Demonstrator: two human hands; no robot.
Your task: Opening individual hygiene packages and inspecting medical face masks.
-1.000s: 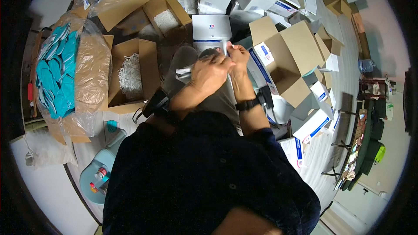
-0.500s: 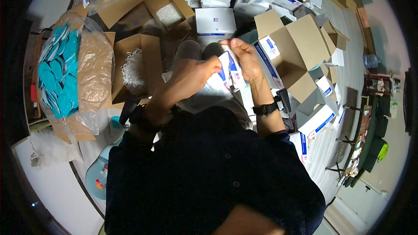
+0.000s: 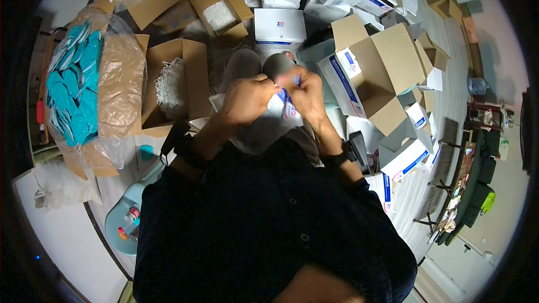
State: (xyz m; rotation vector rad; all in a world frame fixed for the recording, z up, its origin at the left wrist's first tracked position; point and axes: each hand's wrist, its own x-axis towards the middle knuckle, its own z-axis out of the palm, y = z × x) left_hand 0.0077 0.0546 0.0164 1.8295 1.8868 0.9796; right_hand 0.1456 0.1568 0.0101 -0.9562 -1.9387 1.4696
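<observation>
A white plastic packet with blue print (image 3: 287,110) is pinched between my two hands above my lap. My left hand (image 3: 247,100) has its fingers closed on the packet's upper left edge. Close beside it, my right hand (image 3: 306,94) grips the upper right edge, its fingertips smeared by motion. The packet's lower part hangs toward my body, and the hands hide its top. Whether anything is inside it, I cannot tell. A whitish sheet or bag (image 3: 252,137) lies on my lap under the left hand.
To the left stand a plastic-lined carton of teal packets (image 3: 84,84) and a carton of white cords (image 3: 193,73). Ahead is a closed white box (image 3: 279,25). An open brown carton (image 3: 387,50) stands at the right among white boxes. A blue stool (image 3: 115,219) is at lower left.
My right hand has come down and in toward the left one, its fingers now curled. The packet, earlier spread out between the hands, is more bunched and covered by them.
</observation>
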